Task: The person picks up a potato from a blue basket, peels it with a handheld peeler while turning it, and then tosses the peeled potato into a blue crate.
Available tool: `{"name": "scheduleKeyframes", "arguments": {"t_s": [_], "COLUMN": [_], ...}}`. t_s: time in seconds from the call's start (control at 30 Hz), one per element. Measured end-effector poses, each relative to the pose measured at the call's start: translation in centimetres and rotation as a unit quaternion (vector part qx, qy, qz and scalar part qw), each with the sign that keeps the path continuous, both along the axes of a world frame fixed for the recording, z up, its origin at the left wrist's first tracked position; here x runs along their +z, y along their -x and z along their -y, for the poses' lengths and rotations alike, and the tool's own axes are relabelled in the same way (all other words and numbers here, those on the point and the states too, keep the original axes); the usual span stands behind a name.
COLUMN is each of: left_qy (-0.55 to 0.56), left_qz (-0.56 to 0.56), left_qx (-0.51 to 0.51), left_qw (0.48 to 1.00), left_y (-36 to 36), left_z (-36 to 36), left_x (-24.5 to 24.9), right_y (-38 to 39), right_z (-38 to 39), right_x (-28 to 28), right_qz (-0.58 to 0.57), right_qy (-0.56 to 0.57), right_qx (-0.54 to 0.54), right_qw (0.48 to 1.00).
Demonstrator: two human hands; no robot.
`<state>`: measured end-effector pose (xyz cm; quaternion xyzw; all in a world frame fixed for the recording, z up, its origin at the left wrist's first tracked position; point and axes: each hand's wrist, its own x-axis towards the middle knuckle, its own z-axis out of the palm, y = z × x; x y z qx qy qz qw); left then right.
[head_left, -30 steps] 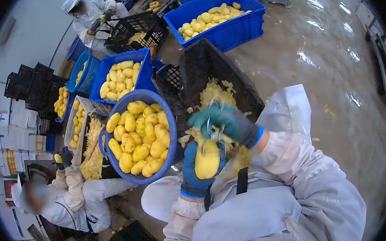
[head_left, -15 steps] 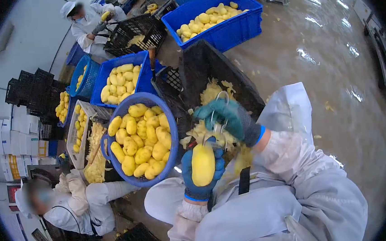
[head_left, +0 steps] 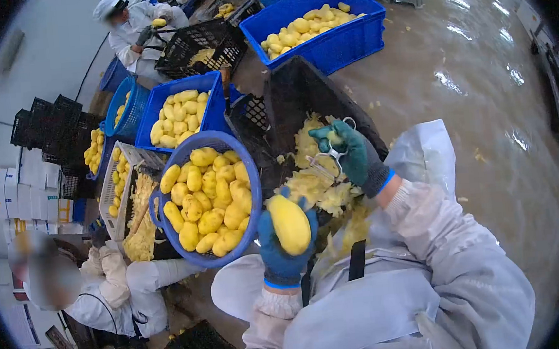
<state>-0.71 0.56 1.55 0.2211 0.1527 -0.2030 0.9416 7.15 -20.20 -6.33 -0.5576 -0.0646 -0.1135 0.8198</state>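
Observation:
My left hand (head_left: 279, 258), in a blue glove, is closed around a peeled yellow potato (head_left: 290, 225) above my lap. In my right hand (head_left: 358, 162), gloved in green and grey, is a metal peeler (head_left: 323, 166) with a looped wire handle. The peeler is apart from the potato, to its upper right. Under my right hand, pale peelings (head_left: 307, 187) lie heaped in and around a black container (head_left: 317, 87). A round purple-blue basket (head_left: 254, 206) full of yellow potatoes (head_left: 210, 196) stands left of my hands.
Blue crates (head_left: 332, 55) of potatoes stand ahead, with a black crate (head_left: 198, 55) farther back. One co-worker (head_left: 108, 286) sits at lower left, another (head_left: 141, 38) at upper left. White boxes (head_left: 31, 194) and stacked black crates (head_left: 56, 130) line the wall. Wet floor (head_left: 442, 76) extends right.
My right hand has moved up and right with the peeler, away from the potato. The potato has tilted in my left hand. The view has shifted slightly.

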Motion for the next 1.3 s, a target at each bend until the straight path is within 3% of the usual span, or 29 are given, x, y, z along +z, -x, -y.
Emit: {"name": "scheduleKeyframes", "arguments": {"t_s": [0.07,0.13,0.23,0.3,0.33,0.43,0.53,0.57,0.6,0.7,0.8,0.83,0.87,0.93,0.97,1.07,1.1,1.13,1.17,1.23,1.27,1.3], "left_qy": [-0.053,-0.191,-0.441,-0.352,-0.302,-0.277,-0.245,-0.227,-0.21,-0.427,-0.565,-0.587,-0.608,-0.63,-0.63,-0.67,-0.688,-0.697,-0.706,-0.733,-0.738,-0.743], "left_qz": [0.105,0.163,0.264,0.203,0.171,0.112,0.107,0.11,0.112,0.252,0.358,0.372,0.383,0.414,0.435,0.46,0.455,0.459,0.468,0.488,0.488,0.488], "left_qx": [0.035,0.046,0.033,-0.044,-0.079,-0.186,-0.212,-0.216,-0.221,-0.225,-0.173,-0.171,-0.169,-0.146,-0.123,-0.07,-0.063,-0.069,-0.07,-0.082,-0.083,-0.085], "left_qw": [0.992,0.967,0.857,0.913,0.935,0.936,0.94,0.943,0.946,0.839,0.723,0.699,0.675,0.641,0.631,0.579,0.562,0.547,0.527,0.467,0.458,0.449], "left_y": [-1.5,-1.9,-1.5,-0.4,0.0,1.3,2.2,2.2,2.3,1.9,1.3,1.2,1.5,1.7,1.8,1.2,1.7,1.9,1.3,0.6,0.6,0.7], "left_z": [-0.6,-0.3,-0.1,-0.3,-0.2,-0.6,-1.1,-1.5,-1.7,-1.6,-1.8,-2.0,-2.3,-2.3,-1.9,-1.7,-1.7,-1.6,-1.3,-1.5,-1.6,-2.0], "left_x": [-1.6,-1.3,-1.6,-1.1,-0.8,-2.0,-3.3,-3.4,-3.4,-3.0,-4.6,-4.9,-5.3,-5.0,-4.3,-3.3,-3.4,-3.5,-3.4,-3.5,-3.4,-3.3], "right_y": [3.2,5.8,6.3,5.5,5.3,5.0,6.1,6.2,6.4,6.1,5.1,5.4,5.2,4.1,2.9,2.0,2.4,2.8,3.2,1.6,0.7,-0.1], "right_z": [-1.9,-4.9,-4.8,-2.8,-2.4,-2.9,-3.0,-2.8,-3.0,-3.7,-3.3,-4.0,-3.8,-3.3,-2.5,-0.9,-1.4,-2.1,-3.3,-2.8,-1.5,-0.7], "right_x": [0.7,1.2,2.9,5.5,5.2,4.0,4.8,5.5,5.4,4.3,4.1,5.6,5.1,2.5,1.3,3.0,1.8,1.3,1.2,-1.1,-1.6,-1.3], "right_qz": [-0.05,-0.069,-0.136,-0.165,-0.162,-0.123,-0.183,-0.262,-0.251,-0.192,-0.157,-0.192,-0.098,0.097,-0.104,-0.227,-0.105,0.03,0.045,0.098,-0.009,-0.118], "right_qy": [-0.211,-0.417,-0.393,-0.435,-0.424,-0.388,-0.345,-0.41,-0.401,-0.392,-0.093,-0.096,0.051,0.332,0.038,-0.186,0.033,0.228,0.209,0.361,0.218,0.066], "right_qx": [0.115,0.234,0.203,0.206,0.213,0.249,0.285,0.27,0.26,0.241,0.142,0.128,0.098,0.034,0.105,0.039,0.051,0.006,0.025,-0.004,0.002,0.007], "right_qw": [0.969,0.875,0.886,0.861,0.865,0.879,0.875,0.831,0.842,0.867,0.973,0.968,0.989,0.938,0.988,0.955,0.993,0.973,0.977,0.927,0.976,0.991]}}
